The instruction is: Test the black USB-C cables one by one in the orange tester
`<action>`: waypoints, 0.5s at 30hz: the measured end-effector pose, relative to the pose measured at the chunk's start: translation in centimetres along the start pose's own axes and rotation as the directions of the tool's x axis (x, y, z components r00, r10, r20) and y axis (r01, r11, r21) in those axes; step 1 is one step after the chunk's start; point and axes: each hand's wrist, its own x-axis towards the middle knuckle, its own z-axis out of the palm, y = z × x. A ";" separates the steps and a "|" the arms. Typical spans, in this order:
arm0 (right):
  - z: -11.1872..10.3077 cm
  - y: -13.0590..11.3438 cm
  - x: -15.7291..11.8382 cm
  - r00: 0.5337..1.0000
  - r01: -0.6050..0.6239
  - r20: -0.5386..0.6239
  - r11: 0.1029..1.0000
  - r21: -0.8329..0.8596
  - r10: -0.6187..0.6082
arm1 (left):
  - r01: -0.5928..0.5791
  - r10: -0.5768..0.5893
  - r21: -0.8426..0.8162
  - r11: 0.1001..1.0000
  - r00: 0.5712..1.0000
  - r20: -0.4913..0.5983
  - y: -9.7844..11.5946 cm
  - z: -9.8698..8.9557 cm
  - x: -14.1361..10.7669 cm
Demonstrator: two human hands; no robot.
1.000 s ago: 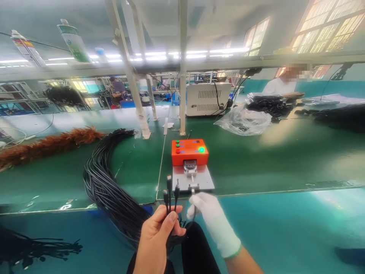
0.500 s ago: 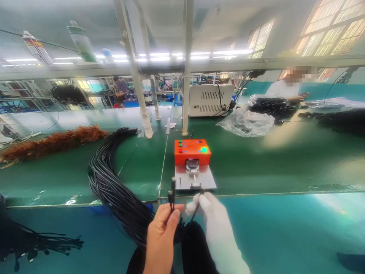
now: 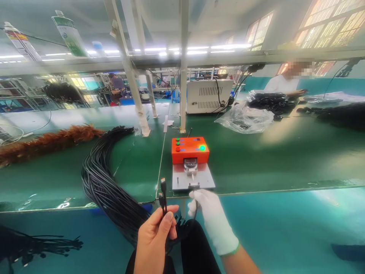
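Note:
My bare left hand (image 3: 158, 232) pinches two black cables (image 3: 163, 198) whose metal plug ends point upward. My right hand (image 3: 209, 217), in a white glove, is closed on another black cable (image 3: 195, 209) at the front edge of the metal plate. Its plug end is hidden by the fingers and the fixture. Beyond that hand stands an orange test box (image 3: 190, 150) with a lit green light, a round dial gauge (image 3: 190, 163) and a silver base plate (image 3: 179, 176). A thick bundle of black cables (image 3: 105, 182) curves from the bench down toward my lap.
Brown bundled strands (image 3: 51, 142) lie on the green bench (image 3: 256, 160) at left. A clear plastic bag (image 3: 245, 118) and a white metal case (image 3: 209, 96) stand behind. Posts rise from the bench. A person in white (image 3: 282, 83) sits at the far right. More black cables (image 3: 37, 243) hang at lower left.
My right hand has moved forward, bringing its cable to the plate's front edge. My left hand has shifted left, its two plugs now apart and easier to see. The view has shifted slightly.

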 end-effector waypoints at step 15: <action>0.3 -0.2 0.7 1.000 -0.004 -0.007 1.000 0.003 0.004 | -0.042 0.041 0.059 0.997 0.999 0.006 0.1 0.2 0.2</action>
